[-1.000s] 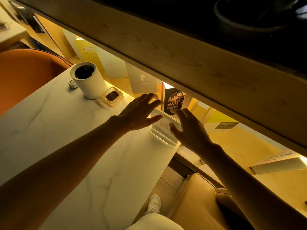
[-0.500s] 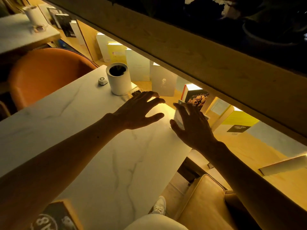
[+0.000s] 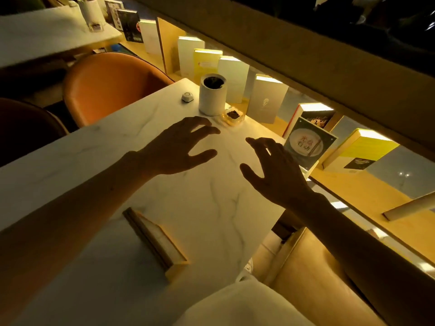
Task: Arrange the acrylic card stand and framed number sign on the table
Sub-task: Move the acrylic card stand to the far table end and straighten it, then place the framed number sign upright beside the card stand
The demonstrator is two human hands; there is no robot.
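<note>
The acrylic card stand [image 3: 308, 144] stands upright at the right edge of the white marble table [image 3: 70, 165], showing a card with a pale plate picture. My right hand [image 3: 273, 170] hovers just left of it, fingers spread, apart from it. My left hand [image 3: 179, 147] hangs open over the table's middle, holding nothing. The wooden framed sign [image 3: 155, 238] lies near the table's front, under my left forearm; its face is not readable from here.
A white cylinder holder [image 3: 211, 95], a small white puck [image 3: 187, 97] and a small clear dish [image 3: 233, 116] sit at the table's far corner. Books line the lit shelf [image 3: 367, 189] behind. Orange chair [image 3: 106, 83] at left, tan seat [image 3: 313, 278] at lower right.
Both hands have drawn back from the acrylic stand, which now stands free at the table's right edge. The view has pulled back and the framed sign has come into sight.
</note>
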